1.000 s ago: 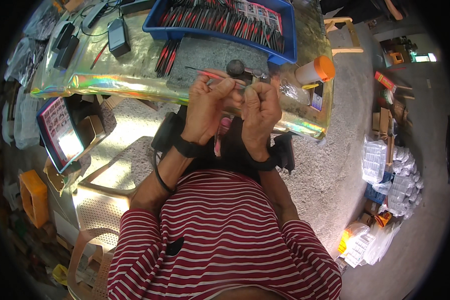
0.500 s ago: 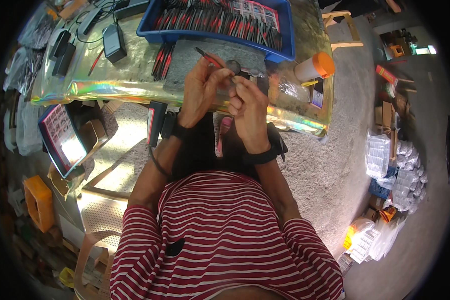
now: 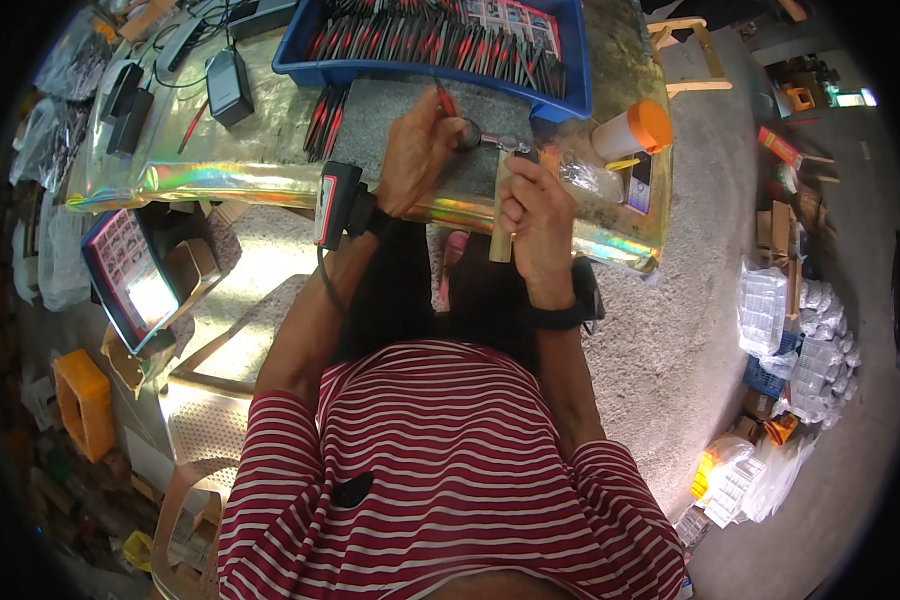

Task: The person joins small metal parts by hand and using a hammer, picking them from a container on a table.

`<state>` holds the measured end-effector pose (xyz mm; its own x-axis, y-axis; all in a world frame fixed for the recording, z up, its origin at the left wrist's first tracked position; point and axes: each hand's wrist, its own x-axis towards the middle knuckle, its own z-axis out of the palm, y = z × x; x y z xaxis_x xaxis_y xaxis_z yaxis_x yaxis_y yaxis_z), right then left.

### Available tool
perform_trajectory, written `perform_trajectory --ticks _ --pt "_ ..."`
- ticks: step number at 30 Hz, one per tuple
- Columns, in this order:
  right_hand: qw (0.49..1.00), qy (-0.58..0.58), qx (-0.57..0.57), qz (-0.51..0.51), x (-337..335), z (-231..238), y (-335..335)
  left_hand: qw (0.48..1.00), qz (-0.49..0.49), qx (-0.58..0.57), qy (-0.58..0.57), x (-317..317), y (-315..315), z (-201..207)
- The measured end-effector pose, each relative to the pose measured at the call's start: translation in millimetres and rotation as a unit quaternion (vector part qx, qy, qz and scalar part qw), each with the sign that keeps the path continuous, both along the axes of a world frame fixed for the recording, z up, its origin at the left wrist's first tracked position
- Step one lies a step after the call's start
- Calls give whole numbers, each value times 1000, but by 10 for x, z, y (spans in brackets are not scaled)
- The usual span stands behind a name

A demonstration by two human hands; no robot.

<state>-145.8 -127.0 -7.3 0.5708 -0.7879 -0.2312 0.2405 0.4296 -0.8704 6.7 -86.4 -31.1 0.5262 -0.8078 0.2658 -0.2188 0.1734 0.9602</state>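
My left hand [image 3: 417, 150] pinches a thin red-handled tool [image 3: 447, 101] over a grey mat [image 3: 400, 122] on the table. A black device [image 3: 334, 204] is strapped to that wrist. My right hand [image 3: 536, 213] grips an upright wooden handle [image 3: 501, 212] whose top holds a small metal piece [image 3: 498, 141], next to the left hand's fingertips. Whether the red tool touches the metal piece is too small to tell. The two hands are close together at the table's near edge.
A blue tray [image 3: 576, 79] of several red-and-black tools sits behind the mat. An orange-capped white bottle [image 3: 630, 130] and a clear bag [image 3: 588, 176] lie to the right. Black adapters [image 3: 228, 84] are on the shiny table cover. A lit tablet [image 3: 128, 275] and an orange box [image 3: 83, 402] are lower left.
Both hands have shifted right and forward over the mat. The right hand now holds the wooden handle upright, and the left hand has moved up to its top.
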Motion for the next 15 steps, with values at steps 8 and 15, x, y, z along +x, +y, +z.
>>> perform_trajectory --ticks 8,15 --pt "987 129 -93 -20 -349 -255 -55 1000 5 -7 -18 26 -81 -116" --pt "975 186 -99 64 -333 -411 -3 999 11 -13 -31 44 -98 -94"
